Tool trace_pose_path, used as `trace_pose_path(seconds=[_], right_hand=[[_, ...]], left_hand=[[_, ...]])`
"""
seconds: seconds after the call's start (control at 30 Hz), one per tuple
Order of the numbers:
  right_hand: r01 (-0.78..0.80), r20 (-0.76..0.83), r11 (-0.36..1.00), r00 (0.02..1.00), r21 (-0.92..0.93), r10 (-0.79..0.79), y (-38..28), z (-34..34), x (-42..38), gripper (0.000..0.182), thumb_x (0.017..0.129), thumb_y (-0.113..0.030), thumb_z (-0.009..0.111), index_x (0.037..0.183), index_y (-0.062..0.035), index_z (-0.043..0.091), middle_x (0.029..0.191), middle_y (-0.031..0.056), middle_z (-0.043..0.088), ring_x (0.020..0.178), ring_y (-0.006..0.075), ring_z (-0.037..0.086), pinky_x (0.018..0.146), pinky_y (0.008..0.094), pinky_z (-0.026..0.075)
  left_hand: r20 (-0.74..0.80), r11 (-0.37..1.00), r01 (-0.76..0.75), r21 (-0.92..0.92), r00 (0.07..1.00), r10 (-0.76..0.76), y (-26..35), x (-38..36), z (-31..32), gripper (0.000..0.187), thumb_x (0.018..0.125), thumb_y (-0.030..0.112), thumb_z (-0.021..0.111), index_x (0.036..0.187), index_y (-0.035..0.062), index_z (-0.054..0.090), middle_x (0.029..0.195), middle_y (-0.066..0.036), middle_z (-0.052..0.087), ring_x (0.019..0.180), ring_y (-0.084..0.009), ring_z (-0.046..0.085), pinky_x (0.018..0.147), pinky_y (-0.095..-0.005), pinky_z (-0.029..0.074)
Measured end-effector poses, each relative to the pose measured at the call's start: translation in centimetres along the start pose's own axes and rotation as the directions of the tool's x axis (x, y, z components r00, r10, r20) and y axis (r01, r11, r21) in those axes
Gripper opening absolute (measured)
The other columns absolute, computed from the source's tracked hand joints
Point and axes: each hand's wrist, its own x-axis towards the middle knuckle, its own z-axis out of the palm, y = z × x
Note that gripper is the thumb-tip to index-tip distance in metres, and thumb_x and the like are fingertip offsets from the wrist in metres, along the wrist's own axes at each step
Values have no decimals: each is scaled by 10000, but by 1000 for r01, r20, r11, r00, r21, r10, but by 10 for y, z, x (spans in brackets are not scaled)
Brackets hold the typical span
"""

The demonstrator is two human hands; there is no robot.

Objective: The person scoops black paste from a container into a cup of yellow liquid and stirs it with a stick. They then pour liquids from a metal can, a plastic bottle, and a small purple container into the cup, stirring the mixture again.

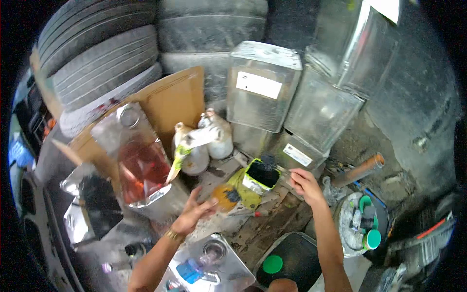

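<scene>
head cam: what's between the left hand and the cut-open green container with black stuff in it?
In the head view, an orange-and-black stained lump lies on the wooden board between the left hand and the green container.
</scene>
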Motion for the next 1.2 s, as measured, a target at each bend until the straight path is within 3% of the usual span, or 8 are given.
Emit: trace_pose_path(seconds=[0.23, 0.37, 0.43, 0.57, 0.8, 1.0, 1.13, 1.2], right_hand=[[252, 155, 967, 957, -28, -245, -6, 73, -79, 191, 970, -98, 529, 1135, -24, 591, 746, 38, 607, 551, 29, 381, 486, 199, 295], [525, 243, 785, 850, -328, -467, -14, 90, -88, 207, 935, -45, 564, 1138, -11, 593, 765, 55, 629, 671, 125, 591, 614, 256, 477], [787, 483, 181, 523, -590, -702, -35, 96, -93, 297, 872, -4, 587, 1167, -44, 600, 839, 87, 638, 726, 216, 628, 658, 324, 512], [834, 751, -58, 461, -548, -472, -65, 107, -101, 459, 776, -27, 597, 1232, -66, 574, 929, 85, 579, 893, 264, 606, 756, 359, 524], [876, 926, -317, 303, -364, -226, -120, 161, -140, 343, 831, -74, 520, 1169, -20, 549, 984, 99, 563, 968, 251, 584, 779, 336, 527], [882, 913, -255, 348, -396, -212, -86, 243, -164, 409, 827, -71, 528, 1233, -20, 529, 1028, 132, 561, 1003, 288, 568, 849, 381, 504], [874, 827, 8, 463, -486, -318, -65, 287, -195, 615, 839, -82, 597, 1423, -88, 403, 1256, 187, 525, 1104, 354, 531, 976, 419, 438], [728, 723, 494, 643, -475, -253, -63, 299, -212, 644, 845, -143, 645, 1437, -111, 393, 1365, 157, 469, 1172, 336, 500, 1035, 404, 392]], left_hand=[[27, 999, -47, -9, 999, 47, 6, -14, 27, 973, 817, 322, 762, 1490, 80, 102, 1142, -149, 570, 954, -230, 621, 883, -392, 538], [-2, 997, -30, -67, 1000, 30, 13, -51, 27, 976, 815, 286, 772, 1492, 99, 95, 980, -99, 614, 894, -207, 630, 868, -397, 543], [-37, 996, -35, -86, 999, 32, 17, -70, 24, 970, 817, 287, 769, 1492, 102, 98, 986, -98, 612, 891, -204, 629, 869, -400, 542], [-146, 986, -56, -155, 989, 33, 22, -119, 21, 1004, 801, 266, 786, 1493, 86, 81, 1010, -108, 613, 867, -205, 640, 851, -386, 551], [-188, 992, -120, -27, 976, 113, 25, -173, 3, 1058, 750, 282, 830, 1495, 76, 107, 1066, -127, 610, 887, -186, 632, 800, -340, 555], [-224, 980, -180, -85, 962, 157, 0, -214, -65, 1065, 744, 269, 834, 1499, 87, 105, 1153, -176, 584, 958, -208, 622, 829, -321, 545], [-246, 972, -223, -66, 948, 201, -15, -250, -113, 1017, 758, 228, 820, 1498, 90, 136, 1164, -189, 585, 1013, -217, 610, 856, -334, 537], [-204, 969, -226, -101, 958, 202, -21, -267, -136, 984, 773, 225, 806, 1495, 92, 150, 1153, -185, 591, 1005, -215, 614, 852, -330, 539]])
